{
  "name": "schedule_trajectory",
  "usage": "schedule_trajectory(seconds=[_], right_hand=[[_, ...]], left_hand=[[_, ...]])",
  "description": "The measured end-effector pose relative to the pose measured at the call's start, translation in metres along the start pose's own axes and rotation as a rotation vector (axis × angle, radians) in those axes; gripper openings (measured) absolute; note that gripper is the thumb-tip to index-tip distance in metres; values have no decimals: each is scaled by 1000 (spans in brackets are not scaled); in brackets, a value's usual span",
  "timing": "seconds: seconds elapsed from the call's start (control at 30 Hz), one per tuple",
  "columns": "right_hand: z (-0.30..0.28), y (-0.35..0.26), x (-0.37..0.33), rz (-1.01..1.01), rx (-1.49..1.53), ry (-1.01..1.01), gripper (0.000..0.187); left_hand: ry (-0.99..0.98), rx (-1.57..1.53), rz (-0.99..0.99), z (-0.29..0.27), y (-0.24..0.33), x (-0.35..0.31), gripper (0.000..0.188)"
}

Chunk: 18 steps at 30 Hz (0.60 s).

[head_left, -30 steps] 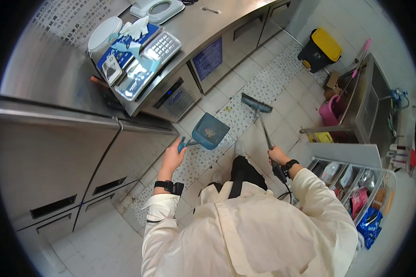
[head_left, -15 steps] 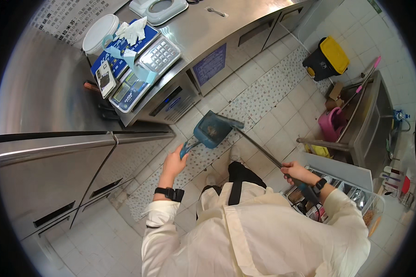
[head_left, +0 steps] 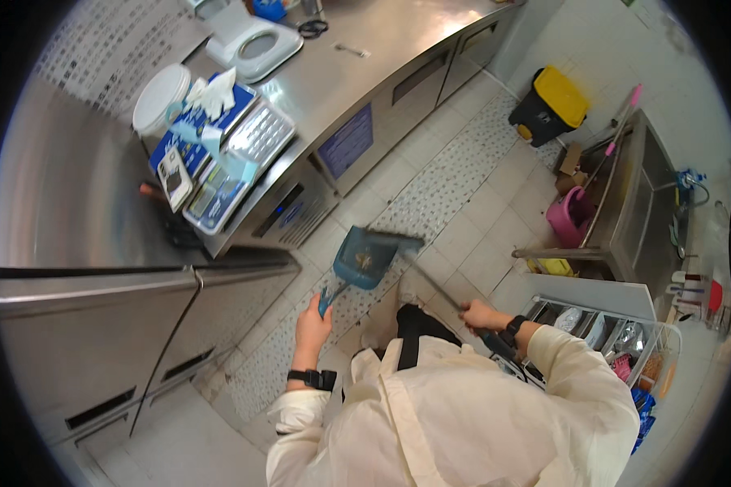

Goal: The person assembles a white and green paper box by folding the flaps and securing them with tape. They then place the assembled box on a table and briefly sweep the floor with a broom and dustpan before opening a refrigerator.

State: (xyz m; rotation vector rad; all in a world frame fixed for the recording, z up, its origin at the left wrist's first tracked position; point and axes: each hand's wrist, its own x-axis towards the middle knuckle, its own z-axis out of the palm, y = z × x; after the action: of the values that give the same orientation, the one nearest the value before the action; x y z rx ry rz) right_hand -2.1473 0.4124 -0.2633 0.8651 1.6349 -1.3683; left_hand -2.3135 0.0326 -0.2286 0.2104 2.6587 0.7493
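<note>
My left hand (head_left: 312,319) is closed around the handle of a blue dustpan (head_left: 356,270), held low over the tiled floor. Brownish debris (head_left: 365,260) lies in the pan. In my right hand (head_left: 480,315) is the dark handle of a broom (head_left: 432,282), which slants down to the left. The broom's head, somewhat blurred, lies along the far right edge of the dustpan. Whether its bristles touch the pan's lip I cannot tell. Both wrists carry dark straps.
To the left is a steel counter with a scale (head_left: 256,136) and a phone (head_left: 174,177). Steel cabinet doors (head_left: 89,341) stand below left. A black bin with a yellow lid (head_left: 559,96), a pink bucket (head_left: 568,217) and a steel sink stand (head_left: 638,187) are right. A wire rack (head_left: 625,325) sits near my right arm.
My right hand has moved left and closer to my body with the broom handle. The dustpan has shifted slightly left and nearer. The whole view has turned a little.
</note>
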Motion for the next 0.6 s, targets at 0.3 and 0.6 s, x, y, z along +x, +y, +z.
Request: schedule_trajectory(seconds=[0.3,0.6], right_hand=[[-14,-16,-60,162,763,-253,10],[-120,-42,19,23,707,93,8]], left_hand=[[54,26,1,6,9,-22,45],[280,-73,-193,15,41,-35,39]])
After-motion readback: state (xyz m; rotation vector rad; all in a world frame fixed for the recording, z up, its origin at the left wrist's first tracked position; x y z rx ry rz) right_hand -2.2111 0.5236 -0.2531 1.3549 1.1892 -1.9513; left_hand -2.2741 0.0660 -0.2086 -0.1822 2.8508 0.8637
